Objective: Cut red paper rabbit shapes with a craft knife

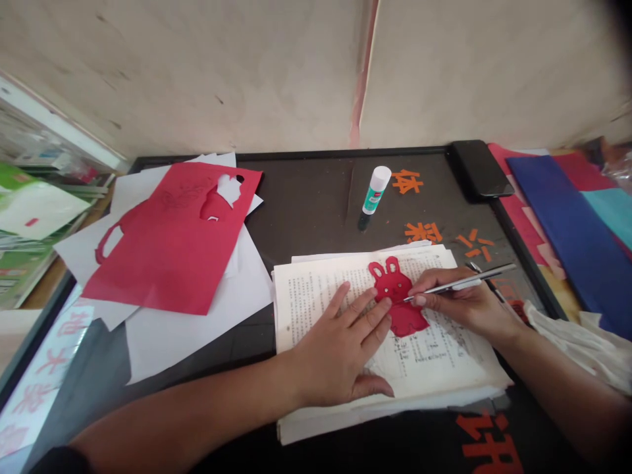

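Note:
A red paper rabbit cutout point(399, 287) with cut-out ears and eyes lies on a stack of printed pages point(316, 408). My left hand point(345, 336) is spread flat on the pages, its fingertips touching the rabbit's left side. In my right hand point(464, 303) is a slim silver craft knife point(474, 276), pinched like a pen. Its fine tip meets the red paper near the rabbit's middle, below the face.
Left of the pages, a red sheet point(172, 243) with cut-out holes lies over white papers point(202, 342). Behind the pages stands a glue stick point(376, 191). A black phone point(478, 169) sits at the back right, beside coloured sheets point(567, 230). White crumpled material point(577, 342) lies near my right forearm.

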